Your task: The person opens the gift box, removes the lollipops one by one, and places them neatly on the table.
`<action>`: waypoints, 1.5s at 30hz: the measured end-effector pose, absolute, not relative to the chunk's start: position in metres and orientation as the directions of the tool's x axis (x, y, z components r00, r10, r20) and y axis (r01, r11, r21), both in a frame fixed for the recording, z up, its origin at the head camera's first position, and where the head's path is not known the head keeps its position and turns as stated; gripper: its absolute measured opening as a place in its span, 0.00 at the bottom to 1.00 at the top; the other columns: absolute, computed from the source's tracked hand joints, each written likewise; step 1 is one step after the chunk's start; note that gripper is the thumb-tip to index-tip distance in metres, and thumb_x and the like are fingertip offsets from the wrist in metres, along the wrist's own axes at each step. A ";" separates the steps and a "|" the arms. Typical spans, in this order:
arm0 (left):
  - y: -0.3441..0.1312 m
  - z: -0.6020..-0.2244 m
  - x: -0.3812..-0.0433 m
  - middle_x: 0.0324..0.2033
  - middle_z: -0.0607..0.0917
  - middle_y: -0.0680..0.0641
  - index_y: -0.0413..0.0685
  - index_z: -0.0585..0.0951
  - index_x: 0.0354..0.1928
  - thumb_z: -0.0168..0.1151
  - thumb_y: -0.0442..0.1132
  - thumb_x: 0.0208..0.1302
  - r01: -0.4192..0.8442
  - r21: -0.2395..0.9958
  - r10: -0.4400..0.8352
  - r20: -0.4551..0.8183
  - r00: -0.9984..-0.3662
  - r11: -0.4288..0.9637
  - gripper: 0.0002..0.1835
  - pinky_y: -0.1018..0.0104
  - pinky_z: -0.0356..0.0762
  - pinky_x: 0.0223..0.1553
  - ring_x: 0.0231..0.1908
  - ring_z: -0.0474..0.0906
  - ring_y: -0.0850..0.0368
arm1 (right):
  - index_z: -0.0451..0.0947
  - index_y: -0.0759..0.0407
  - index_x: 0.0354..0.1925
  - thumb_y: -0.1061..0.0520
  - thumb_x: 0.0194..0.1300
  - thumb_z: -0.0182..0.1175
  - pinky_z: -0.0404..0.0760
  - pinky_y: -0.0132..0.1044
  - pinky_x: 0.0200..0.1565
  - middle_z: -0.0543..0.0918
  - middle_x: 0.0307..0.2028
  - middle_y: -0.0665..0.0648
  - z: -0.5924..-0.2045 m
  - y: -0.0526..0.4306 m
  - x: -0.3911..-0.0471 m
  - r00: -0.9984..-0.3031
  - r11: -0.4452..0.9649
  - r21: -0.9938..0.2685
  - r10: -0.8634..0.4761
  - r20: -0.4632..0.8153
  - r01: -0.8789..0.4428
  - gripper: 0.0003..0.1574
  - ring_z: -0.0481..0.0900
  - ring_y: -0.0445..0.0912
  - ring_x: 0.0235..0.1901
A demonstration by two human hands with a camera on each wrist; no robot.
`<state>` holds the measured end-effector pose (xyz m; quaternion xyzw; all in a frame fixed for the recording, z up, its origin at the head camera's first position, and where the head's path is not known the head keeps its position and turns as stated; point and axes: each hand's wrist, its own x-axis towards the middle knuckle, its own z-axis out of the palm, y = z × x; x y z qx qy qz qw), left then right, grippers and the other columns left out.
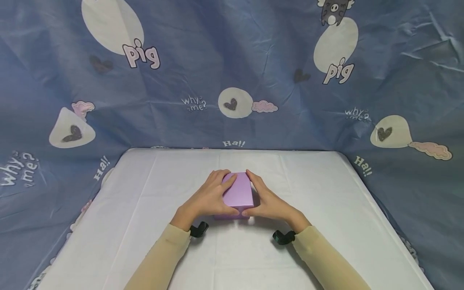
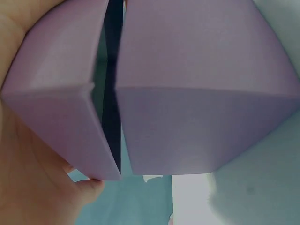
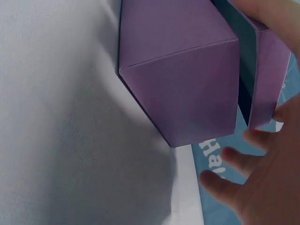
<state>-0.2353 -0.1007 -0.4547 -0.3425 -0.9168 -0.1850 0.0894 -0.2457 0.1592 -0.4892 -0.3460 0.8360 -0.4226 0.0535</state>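
A purple box stands on the white tabletop, its base (image 1: 226, 217) partly hidden beneath its lid (image 1: 238, 191) in the head view. My left hand (image 1: 210, 197) grips the lid from the left, thumb at the near edge and fingers toward the far side. From the right, my right hand (image 1: 270, 203) holds the same lid between thumb and index finger; its other fingers (image 3: 220, 185) are spread in the right wrist view. A dark gap separates the lid (image 2: 56, 70) from the base (image 2: 201, 56) in the left wrist view. The inside of the base is hidden.
White cloth covers the table (image 1: 174, 249). Behind and beside it hangs a blue printed curtain (image 1: 203, 72). Each wrist wears a small dark camera, one on the left (image 1: 199, 229) and one on the right (image 1: 283, 237).
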 end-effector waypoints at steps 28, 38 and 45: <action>-0.101 -0.436 -0.230 0.67 0.65 0.38 0.42 0.66 0.74 0.75 0.71 0.39 0.733 0.109 0.615 0.469 -0.634 0.672 0.63 0.38 0.49 0.73 0.68 0.58 0.42 | 0.74 0.61 0.65 0.57 0.65 0.69 0.86 0.50 0.46 0.83 0.46 0.64 -0.453 0.162 -0.240 -0.932 -0.069 -0.996 -0.361 -0.030 0.059 0.32 0.85 0.52 0.41; -0.099 -0.434 -0.226 0.67 0.65 0.36 0.44 0.67 0.74 0.76 0.72 0.39 0.776 0.075 0.652 0.496 -0.574 0.626 0.62 0.35 0.48 0.72 0.68 0.58 0.41 | 0.76 0.65 0.60 0.61 0.59 0.72 0.86 0.53 0.46 0.83 0.40 0.63 -0.444 0.157 -0.232 -0.938 -0.057 -0.994 -0.340 -0.071 0.096 0.31 0.85 0.53 0.40; -0.097 -0.437 -0.227 0.68 0.64 0.37 0.49 0.66 0.75 0.77 0.71 0.39 0.794 0.081 0.660 0.510 -0.552 0.602 0.62 0.35 0.48 0.72 0.70 0.57 0.42 | 0.73 0.68 0.60 0.65 0.61 0.68 0.87 0.49 0.44 0.86 0.40 0.61 -0.447 0.160 -0.233 -0.918 -0.147 -0.972 -0.380 -0.116 0.184 0.29 0.86 0.52 0.38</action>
